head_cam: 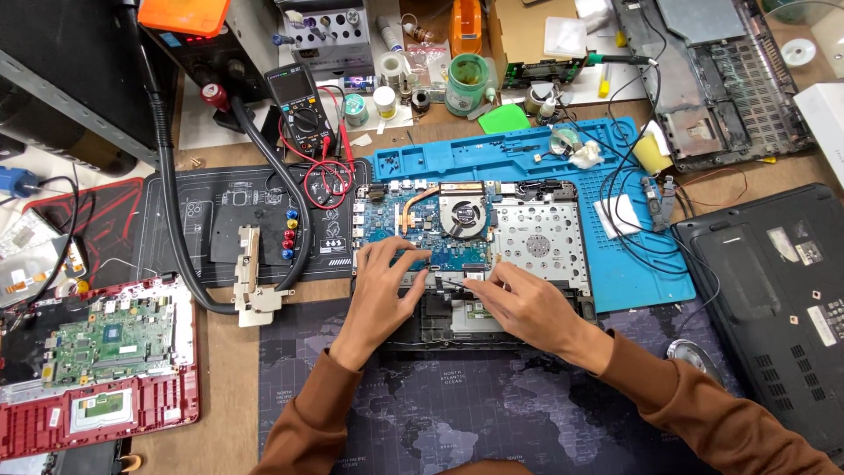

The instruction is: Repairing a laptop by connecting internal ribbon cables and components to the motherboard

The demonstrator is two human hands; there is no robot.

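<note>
An opened laptop chassis [536,237] lies in the middle of the bench, showing its blue motherboard [413,224], copper heat pipe and round fan [462,215]. My left hand [382,295] rests on the board's lower edge, fingers spread and pressing down near a connector. My right hand [519,303] comes in from the right, with thumb and fingertips pinched on a small black cable or part [453,283] at the board's front edge. What exactly it pinches is too small to tell. Both sleeves are brown.
A blue silicone work mat [633,273] lies under the laptop and a dark map-printed mat [457,405] in front. A red opened laptop [97,361] is at left, a black laptop base [774,299] at right, a multimeter [303,110] and a black hose [176,220] behind.
</note>
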